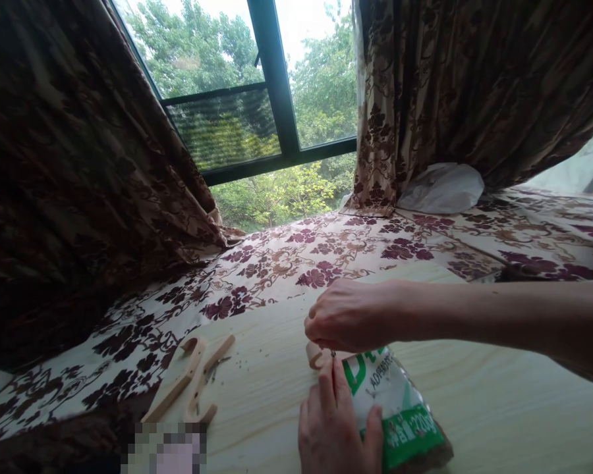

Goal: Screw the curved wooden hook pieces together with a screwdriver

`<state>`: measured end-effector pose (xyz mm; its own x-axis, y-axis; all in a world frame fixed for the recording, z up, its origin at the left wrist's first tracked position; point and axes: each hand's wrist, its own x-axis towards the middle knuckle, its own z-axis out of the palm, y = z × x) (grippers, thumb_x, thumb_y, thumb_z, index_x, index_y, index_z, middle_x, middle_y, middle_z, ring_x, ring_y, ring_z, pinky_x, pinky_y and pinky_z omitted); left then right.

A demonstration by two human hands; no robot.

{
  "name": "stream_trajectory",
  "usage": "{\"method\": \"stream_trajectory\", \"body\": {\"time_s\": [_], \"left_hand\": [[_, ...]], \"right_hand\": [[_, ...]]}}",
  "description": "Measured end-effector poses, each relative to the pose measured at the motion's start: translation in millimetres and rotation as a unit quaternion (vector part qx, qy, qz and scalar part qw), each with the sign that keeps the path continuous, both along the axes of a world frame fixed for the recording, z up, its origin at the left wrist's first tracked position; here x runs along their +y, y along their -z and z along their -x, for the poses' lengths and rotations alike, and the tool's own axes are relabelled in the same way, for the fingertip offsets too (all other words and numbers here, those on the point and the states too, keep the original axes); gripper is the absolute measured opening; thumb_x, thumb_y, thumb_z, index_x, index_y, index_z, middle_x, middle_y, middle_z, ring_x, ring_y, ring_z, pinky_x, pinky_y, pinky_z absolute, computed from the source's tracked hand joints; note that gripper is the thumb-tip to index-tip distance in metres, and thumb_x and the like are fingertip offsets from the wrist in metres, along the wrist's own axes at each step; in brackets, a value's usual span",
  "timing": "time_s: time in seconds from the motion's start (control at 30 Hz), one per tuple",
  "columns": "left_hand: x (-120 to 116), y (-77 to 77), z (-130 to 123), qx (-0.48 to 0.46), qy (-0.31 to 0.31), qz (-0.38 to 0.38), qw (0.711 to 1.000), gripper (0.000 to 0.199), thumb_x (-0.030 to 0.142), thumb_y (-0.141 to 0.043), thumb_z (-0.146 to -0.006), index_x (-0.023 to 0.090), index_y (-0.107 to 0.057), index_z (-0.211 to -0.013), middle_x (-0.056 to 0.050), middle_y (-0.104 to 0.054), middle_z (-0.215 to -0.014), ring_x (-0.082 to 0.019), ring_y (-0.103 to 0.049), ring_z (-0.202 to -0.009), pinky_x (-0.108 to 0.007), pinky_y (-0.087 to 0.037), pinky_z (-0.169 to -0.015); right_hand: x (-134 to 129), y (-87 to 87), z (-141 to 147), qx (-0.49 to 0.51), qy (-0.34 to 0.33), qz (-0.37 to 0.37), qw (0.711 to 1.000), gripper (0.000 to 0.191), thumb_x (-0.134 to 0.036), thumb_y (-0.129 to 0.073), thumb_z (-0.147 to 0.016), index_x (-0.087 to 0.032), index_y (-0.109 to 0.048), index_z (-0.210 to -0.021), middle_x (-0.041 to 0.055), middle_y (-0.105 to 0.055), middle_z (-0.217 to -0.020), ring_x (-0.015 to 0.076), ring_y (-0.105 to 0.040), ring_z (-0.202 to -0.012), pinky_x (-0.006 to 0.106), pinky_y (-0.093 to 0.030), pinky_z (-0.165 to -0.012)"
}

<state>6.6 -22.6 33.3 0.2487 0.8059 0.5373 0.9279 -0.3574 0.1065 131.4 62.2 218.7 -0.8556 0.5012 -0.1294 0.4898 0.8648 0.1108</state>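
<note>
My left hand (pixel 333 421) lies at the lower centre with its fingers spread, index and middle fingertips beside a small dark metal piece (pixel 333 353) and a curved wooden piece (pixel 315 356). Its thumb rests on a green and white printed packet (pixel 400 415). Just above, my right hand (pixel 348 316) is closed, its fingers pinched downward over the metal piece; what they hold is hidden. The wooden piece is mostly covered by both hands.
On the pale wooden board (pixel 261 395), curved wooden hooks (pixel 178 388) lie at the left beside several small screws (pixel 212 372). Behind are a floral cloth (pixel 271 263), a white plastic bag (pixel 445 189), patterned curtains (pixel 79 131) and a window.
</note>
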Motion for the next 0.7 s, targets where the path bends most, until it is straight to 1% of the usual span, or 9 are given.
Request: {"method": "stream_trajectory", "body": {"time_s": [0.07, 0.2, 0.27, 0.33, 0.43, 0.53, 0.6, 0.63, 0.7], "left_hand": [[0.1, 0.3, -0.9, 0.004, -0.003, 0.001, 1.0, 0.053, 0.03, -0.044, -0.08, 0.012, -0.046, -0.13, -0.012, -0.051, -0.13, -0.023, -0.057, -0.097, -0.035, -0.048, -0.076], [0.4, 2.5, -1.8, 0.015, -0.007, -0.007, 1.0, 0.052, 0.03, -0.044, -0.081, 0.011, -0.045, -0.13, -0.013, -0.05, -0.13, -0.024, -0.057, -0.095, -0.037, -0.048, -0.076], [0.5, 3.7, -1.4, 0.019, -0.004, -0.016, 1.0, 0.052, 0.031, -0.045, -0.082, 0.01, -0.045, -0.129, -0.014, -0.049, -0.131, -0.025, -0.056, -0.094, -0.038, -0.048, -0.075], [0.5, 4.1, -0.6, 0.024, -0.002, -0.021, 0.999, 0.052, 0.031, -0.046, -0.082, 0.01, -0.045, -0.129, -0.014, -0.048, -0.133, -0.025, -0.056, -0.094, -0.038, -0.048, -0.075], [0.1, 2.9, 0.3, 0.021, 0.002, -0.014, 1.0, 0.053, 0.029, -0.047, -0.08, 0.01, -0.045, -0.129, -0.013, -0.049, -0.132, -0.024, -0.056, -0.096, -0.037, -0.049, -0.076], [-0.3, 0.8, -0.1, 0.007, 0.005, 0.002, 1.0, 0.054, 0.029, -0.048, -0.08, 0.011, -0.044, -0.131, -0.012, -0.049, -0.132, -0.024, -0.056, -0.098, -0.036, -0.048, -0.078], [-0.3, -0.2, -0.7, -0.005, 0.002, 0.009, 1.0, 0.056, 0.029, -0.048, -0.079, 0.012, -0.044, -0.132, -0.011, -0.049, -0.132, -0.024, -0.056, -0.099, -0.036, -0.048, -0.08], [-0.2, -0.5, -1.1, -0.01, 0.002, 0.012, 1.0, 0.056, 0.029, -0.048, -0.079, 0.012, -0.044, -0.132, -0.011, -0.049, -0.132, -0.024, -0.056, -0.1, -0.036, -0.048, -0.08], [0.0, -0.6, -1.5, -0.01, 0.001, 0.015, 1.0, 0.055, 0.029, -0.047, -0.08, 0.013, -0.044, -0.132, -0.011, -0.049, -0.131, -0.024, -0.056, -0.099, -0.036, -0.048, -0.079]], "right_hand": [[3.4, 10.2, -0.8, 0.035, -0.009, -0.009, 0.999, 0.016, -0.017, -0.048, -0.087, -0.015, -0.063, -0.081, 0.0043, -0.068, -0.076, 0.0114, -0.053, -0.061, 0.027, -0.022, -0.049], [12.5, 27.5, 2.4, 0.077, 0.082, -0.035, 0.993, 0.024, -0.027, -0.044, -0.091, -0.015, -0.064, -0.089, 0.0049, -0.065, -0.068, 0.0118, -0.05, -0.054, 0.028, -0.02, -0.048], [14.9, 27.5, 5.8, 0.072, 0.114, -0.04, 0.99, 0.028, -0.029, -0.042, -0.092, -0.013, -0.065, -0.089, 0.0074, -0.066, -0.068, 0.0123, -0.049, -0.052, 0.028, -0.019, -0.047], [14.5, 21.6, 8.6, 0.06, 0.12, -0.039, 0.99, 0.031, -0.03, -0.043, -0.091, -0.011, -0.066, -0.085, 0.0089, -0.065, -0.066, 0.0128, -0.049, -0.051, 0.027, -0.019, -0.046], [9.0, 9.1, 8.6, 0.034, 0.095, -0.029, 0.994, 0.024, -0.029, -0.052, -0.086, -0.012, -0.067, -0.079, 0.0075, -0.065, -0.065, 0.0127, -0.048, -0.052, 0.027, -0.02, -0.047], [2.5, 4.2, 3.8, 0.027, 0.006, -0.025, 0.999, 0.013, -0.02, -0.055, -0.083, -0.015, -0.066, -0.078, 0.005, -0.066, -0.072, 0.0115, -0.05, -0.056, 0.027, -0.022, -0.048], [0.8, 8.0, 0.3, 0.041, -0.042, -0.024, 0.998, 0.014, -0.017, -0.053, -0.084, -0.017, -0.064, -0.076, 0.0033, -0.067, -0.076, 0.0105, -0.05, -0.06, 0.027, -0.025, -0.049], [1.0, 11.5, -1.0, 0.049, -0.05, -0.024, 0.997, 0.014, -0.018, -0.052, -0.085, -0.017, -0.063, -0.075, 0.0025, -0.067, -0.076, 0.0103, -0.05, -0.061, 0.027, -0.026, -0.05], [3.1, 19.9, -2.2, 0.055, -0.03, -0.028, 0.998, 0.015, -0.021, -0.051, -0.087, -0.018, -0.062, -0.077, 0.0017, -0.067, -0.075, 0.0105, -0.05, -0.06, 0.027, -0.025, -0.049]]}}
